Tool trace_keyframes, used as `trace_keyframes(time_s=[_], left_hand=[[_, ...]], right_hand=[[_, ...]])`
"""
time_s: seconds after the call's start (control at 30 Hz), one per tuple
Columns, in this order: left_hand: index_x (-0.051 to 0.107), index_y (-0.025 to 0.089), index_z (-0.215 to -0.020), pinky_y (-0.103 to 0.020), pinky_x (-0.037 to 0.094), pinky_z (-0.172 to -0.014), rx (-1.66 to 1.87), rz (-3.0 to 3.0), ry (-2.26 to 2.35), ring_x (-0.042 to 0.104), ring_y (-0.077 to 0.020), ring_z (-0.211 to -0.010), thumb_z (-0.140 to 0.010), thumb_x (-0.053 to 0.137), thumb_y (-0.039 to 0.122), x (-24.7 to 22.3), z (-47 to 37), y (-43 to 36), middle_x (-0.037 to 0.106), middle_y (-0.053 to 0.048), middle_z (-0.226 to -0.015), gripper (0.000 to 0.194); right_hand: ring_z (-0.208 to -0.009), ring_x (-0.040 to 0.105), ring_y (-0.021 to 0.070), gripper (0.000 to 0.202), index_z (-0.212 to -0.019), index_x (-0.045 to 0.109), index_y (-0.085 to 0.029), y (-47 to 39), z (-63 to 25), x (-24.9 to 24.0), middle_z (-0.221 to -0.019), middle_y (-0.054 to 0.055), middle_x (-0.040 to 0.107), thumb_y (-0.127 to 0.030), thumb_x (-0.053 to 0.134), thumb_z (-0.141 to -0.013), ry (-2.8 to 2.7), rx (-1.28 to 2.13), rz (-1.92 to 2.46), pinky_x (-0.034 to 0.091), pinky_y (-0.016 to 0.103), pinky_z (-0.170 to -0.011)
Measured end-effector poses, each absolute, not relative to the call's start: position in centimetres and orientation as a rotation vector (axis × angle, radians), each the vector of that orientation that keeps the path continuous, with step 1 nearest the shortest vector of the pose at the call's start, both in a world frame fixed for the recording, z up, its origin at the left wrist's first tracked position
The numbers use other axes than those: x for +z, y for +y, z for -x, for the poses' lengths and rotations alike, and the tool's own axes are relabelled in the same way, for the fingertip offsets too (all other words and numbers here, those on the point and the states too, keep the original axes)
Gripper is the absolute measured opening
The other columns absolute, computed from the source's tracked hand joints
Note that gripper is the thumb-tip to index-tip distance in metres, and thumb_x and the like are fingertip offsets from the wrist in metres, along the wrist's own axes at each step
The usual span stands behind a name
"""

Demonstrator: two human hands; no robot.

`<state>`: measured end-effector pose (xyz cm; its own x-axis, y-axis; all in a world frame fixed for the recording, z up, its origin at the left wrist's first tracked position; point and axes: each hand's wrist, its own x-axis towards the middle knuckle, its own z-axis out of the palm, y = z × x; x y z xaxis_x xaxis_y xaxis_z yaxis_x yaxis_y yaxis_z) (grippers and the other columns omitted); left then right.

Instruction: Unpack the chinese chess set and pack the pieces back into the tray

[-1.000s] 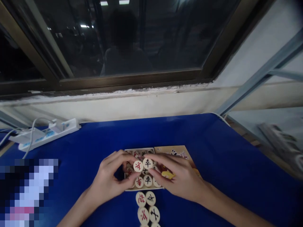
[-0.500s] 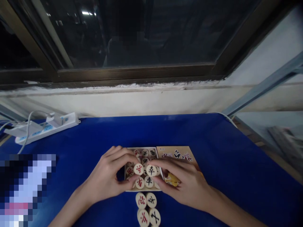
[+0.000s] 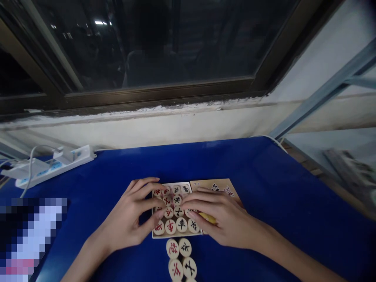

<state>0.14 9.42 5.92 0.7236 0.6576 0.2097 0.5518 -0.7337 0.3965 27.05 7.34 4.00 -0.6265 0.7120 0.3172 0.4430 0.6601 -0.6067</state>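
Observation:
A shallow white box (image 3: 177, 235) holds rows of round wooden Chinese chess pieces marked in red and black, such as a red piece (image 3: 170, 226) and a black piece (image 3: 181, 225) in the front row. My left hand (image 3: 136, 213) rests over the box's left side, thumb and fingers apart, tips at the outer pieces. Over the right side is my right hand (image 3: 221, 215), its fingers spread and thumb apart, hiding some pieces beneath. Whether the fingertips touch the pieces is hard to tell. In front of the box lie a red-marked piece (image 3: 172, 248) and a black-marked piece (image 3: 185, 247).
The printed box lid (image 3: 210, 184) lies partly under my right hand. A white power strip (image 3: 55, 166) with plugs and cables sits at the back left of the blue table (image 3: 141, 162). A blurred-out object (image 3: 35, 235) is at the left. Behind are a wall and window.
Both hands have let go of the red and black pieces they pinched, which now appear to lie in the box. My left hand has moved outward. The view has shifted slightly.

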Motion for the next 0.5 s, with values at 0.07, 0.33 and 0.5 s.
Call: trace_keyframes(time_s=[0.07,0.33,0.5], left_hand=[[0.072,0.027,-0.100,-0.052,0.045,-0.100,0.516,-2.596,0.934,0.051,-0.0304,-0.131,-0.098,0.054,0.025,5.7,-0.1,9.4,0.065,-0.006,-0.130,0.019],[0.072,0.024,-0.094,-0.045,0.048,-0.092,0.623,-2.604,0.979,0.057,-0.0279,-0.122,-0.101,0.051,0.025,5.1,-0.1,9.6,0.068,-0.006,-0.123,0.022],[0.071,0.022,-0.098,-0.041,0.048,-0.089,0.903,-2.543,1.032,0.062,-0.0233,-0.109,-0.100,0.053,0.022,5.2,-0.2,9.6,0.071,-0.005,-0.112,0.018]], right_hand=[[-0.098,0.068,0.0159,0.024,-0.109,0.069,-0.021,7.2,-26.9,3.9,-0.105,0.003,0.074,-0.018,0.046,-0.100,-2.318,0.667,0.874,0.057,0.033,-0.082],[-0.097,0.069,0.0156,0.022,-0.109,0.068,-0.021,7.6,-26.9,3.5,-0.102,0.004,0.074,-0.017,0.048,-0.099,-2.224,0.619,0.827,0.058,0.033,-0.082],[-0.076,0.068,0.0120,0.012,-0.093,0.068,-0.024,5.3,-25.6,5.4,-0.084,0.000,0.072,-0.017,0.058,-0.094,-1.944,0.587,0.848,0.056,0.026,-0.067]])
